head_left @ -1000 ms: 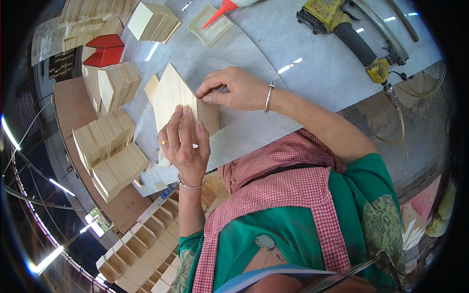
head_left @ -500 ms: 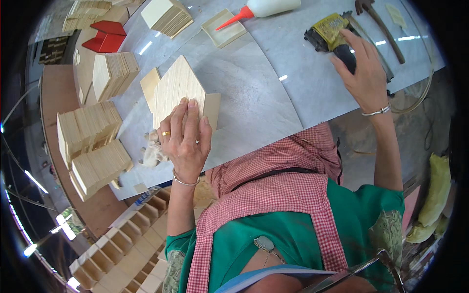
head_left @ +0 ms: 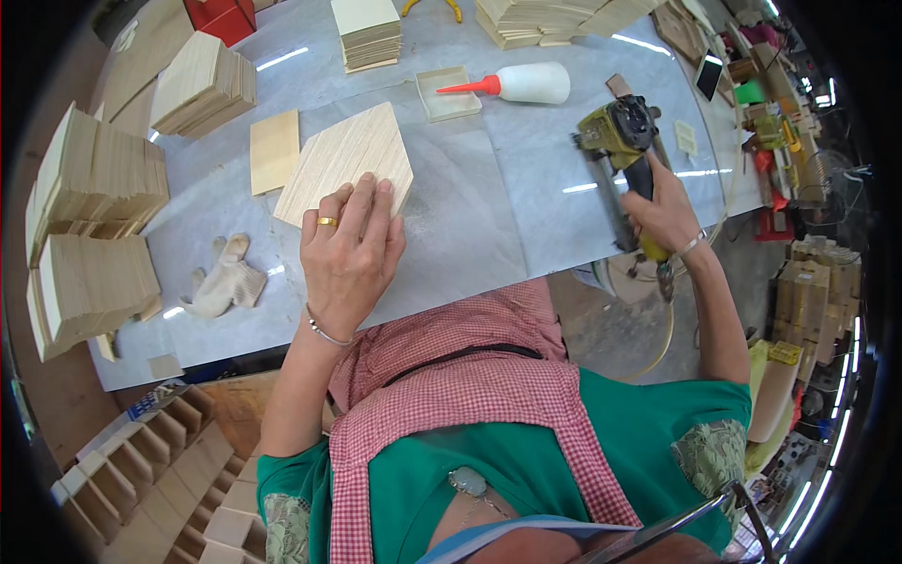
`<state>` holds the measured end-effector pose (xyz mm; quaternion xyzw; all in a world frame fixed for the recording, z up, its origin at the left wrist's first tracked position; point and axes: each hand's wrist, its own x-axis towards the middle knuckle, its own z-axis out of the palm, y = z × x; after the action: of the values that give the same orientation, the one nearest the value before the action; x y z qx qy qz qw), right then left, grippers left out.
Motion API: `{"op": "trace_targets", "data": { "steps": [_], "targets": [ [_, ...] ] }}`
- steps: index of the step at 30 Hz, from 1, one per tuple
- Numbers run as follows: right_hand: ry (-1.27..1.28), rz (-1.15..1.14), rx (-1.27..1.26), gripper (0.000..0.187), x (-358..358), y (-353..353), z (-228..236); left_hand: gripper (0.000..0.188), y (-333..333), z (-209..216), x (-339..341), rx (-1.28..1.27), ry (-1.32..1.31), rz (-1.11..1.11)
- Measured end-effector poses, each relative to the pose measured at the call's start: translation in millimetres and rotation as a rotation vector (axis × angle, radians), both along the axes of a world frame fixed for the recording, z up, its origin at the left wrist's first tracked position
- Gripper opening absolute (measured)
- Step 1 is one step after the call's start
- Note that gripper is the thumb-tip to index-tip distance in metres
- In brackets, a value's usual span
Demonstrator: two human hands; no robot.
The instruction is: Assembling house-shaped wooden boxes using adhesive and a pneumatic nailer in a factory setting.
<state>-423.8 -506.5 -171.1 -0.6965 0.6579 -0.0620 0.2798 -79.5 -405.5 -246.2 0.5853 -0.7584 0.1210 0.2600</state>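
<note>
My left hand (head_left: 348,246) grips the lower edge of a pale, pointed wooden panel (head_left: 348,150), with its fingers across the front face; the underside is hidden. A small rectangular wooden board (head_left: 274,150) lies to the left of this panel. On the right, my right hand (head_left: 665,211) is wrapped round the black handle of a yellow-and-black nail gun (head_left: 611,132), held up over the table. An air hose hangs from its handle end. Beyond the panel, a white squeeze bottle (head_left: 534,83) with a red nozzle lies with its tip over a shallow tray (head_left: 455,115).
Stacks of pointed panels (head_left: 103,183) stand along the table's left side, with another stack (head_left: 366,36) at the back. A pale work glove (head_left: 230,282) lies near the front left. A red folded object (head_left: 223,17) sits far left. Compartmented wooden boxes (head_left: 141,461) are below the table.
My right hand has closed round the nail gun and lifted it off the table. My left hand remains on the panel. The whole view has swung to the right.
</note>
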Motion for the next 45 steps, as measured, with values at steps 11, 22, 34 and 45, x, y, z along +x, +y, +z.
{"op": "trace_targets", "data": {
  "steps": [11,22,34,45],
  "targets": [
    [-0.203,0.316,0.355,0.039,124.8,16.1,75.6,0.035,-1.2,0.2,-1.9,-0.011,0.098,-0.017],
    [-0.165,0.366,0.404,0.036,139.7,10.7,69.5,0.035,-1.3,-3.5,-0.9,-0.023,0.107,-0.016],
    [-0.131,0.368,0.406,0.034,143.6,6.8,71.3,0.036,-0.8,-2.6,-0.5,-0.019,0.097,-0.017],
    [-0.116,0.362,0.417,0.030,149.5,24.2,78.8,0.022,0.1,4.3,25.3,0.095,0.389,-0.147]
  ]
}}
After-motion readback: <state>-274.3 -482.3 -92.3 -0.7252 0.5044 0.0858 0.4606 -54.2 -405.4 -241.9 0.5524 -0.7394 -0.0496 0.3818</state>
